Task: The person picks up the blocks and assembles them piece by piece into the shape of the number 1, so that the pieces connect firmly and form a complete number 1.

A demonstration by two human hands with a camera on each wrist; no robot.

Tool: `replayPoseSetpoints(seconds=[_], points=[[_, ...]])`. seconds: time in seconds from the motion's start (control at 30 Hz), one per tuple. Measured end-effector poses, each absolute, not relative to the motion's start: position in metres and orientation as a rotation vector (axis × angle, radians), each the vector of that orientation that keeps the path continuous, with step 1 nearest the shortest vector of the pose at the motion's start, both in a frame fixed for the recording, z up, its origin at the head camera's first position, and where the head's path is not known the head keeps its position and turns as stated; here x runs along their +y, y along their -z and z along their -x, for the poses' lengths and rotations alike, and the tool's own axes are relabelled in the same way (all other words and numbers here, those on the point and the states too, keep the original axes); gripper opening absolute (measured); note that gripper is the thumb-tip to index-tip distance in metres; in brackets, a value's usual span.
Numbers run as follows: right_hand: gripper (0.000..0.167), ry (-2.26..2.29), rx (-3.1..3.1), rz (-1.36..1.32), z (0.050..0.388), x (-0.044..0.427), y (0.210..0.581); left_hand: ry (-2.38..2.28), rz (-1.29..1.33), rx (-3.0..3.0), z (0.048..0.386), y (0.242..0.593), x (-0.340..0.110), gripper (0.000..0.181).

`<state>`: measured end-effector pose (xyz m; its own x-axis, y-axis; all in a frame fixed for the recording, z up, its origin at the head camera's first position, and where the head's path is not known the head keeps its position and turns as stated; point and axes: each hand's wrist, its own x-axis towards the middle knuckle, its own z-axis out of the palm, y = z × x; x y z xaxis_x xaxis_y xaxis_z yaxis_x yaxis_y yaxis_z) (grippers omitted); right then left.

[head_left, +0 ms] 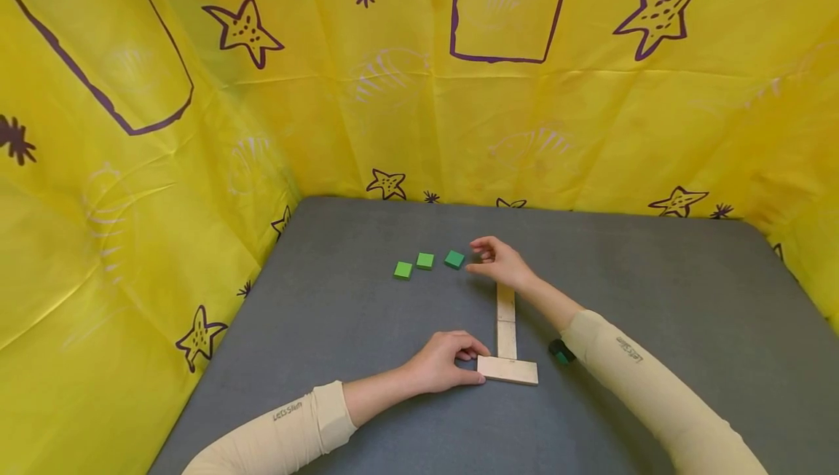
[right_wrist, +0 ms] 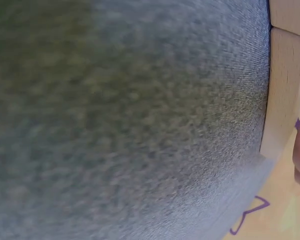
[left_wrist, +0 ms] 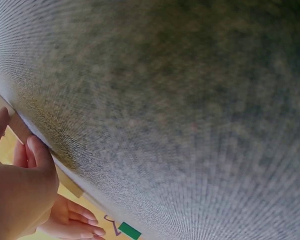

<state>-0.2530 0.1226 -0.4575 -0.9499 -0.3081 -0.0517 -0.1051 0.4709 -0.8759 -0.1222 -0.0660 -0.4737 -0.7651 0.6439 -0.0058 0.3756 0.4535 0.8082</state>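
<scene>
Head view: my left hand [head_left: 448,363] pinches pale rectangular wooden block [head_left: 507,371] at near end of pale wooden row [head_left: 506,328], likely squaring it. Right hand [head_left: 501,262], grasping nothing, hovers by dark-green square block [head_left: 454,260].

wd blocks [head_left: 507,370] smooth, matt; tabletop [head_left: 328,300] matt, rough txtr; curtain [head_left: 426,125] cloth

A dark grey table [head_left: 341,315] carries the blocks. Toward its far side lie two light green blocks [head_left: 403,270] [head_left: 424,261] and, just right of them, a darker green block [head_left: 454,259]. Nearer, a crosswise wooden block [head_left: 507,371] touches a row of wooden pieces [head_left: 507,340] running away toward the far side. Right of this, a dark object [head_left: 561,352] lies partly hidden.
</scene>
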Motion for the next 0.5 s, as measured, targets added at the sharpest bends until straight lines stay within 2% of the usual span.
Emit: replayPoseSetpoints(seconds=[0.5], points=[[0.048, 1.269, 2.665, 0.519, 0.265, 0.110, 0.463, -1.210, -0.865, 2.398, 0.122, 0.472, -0.065, 0.029]])
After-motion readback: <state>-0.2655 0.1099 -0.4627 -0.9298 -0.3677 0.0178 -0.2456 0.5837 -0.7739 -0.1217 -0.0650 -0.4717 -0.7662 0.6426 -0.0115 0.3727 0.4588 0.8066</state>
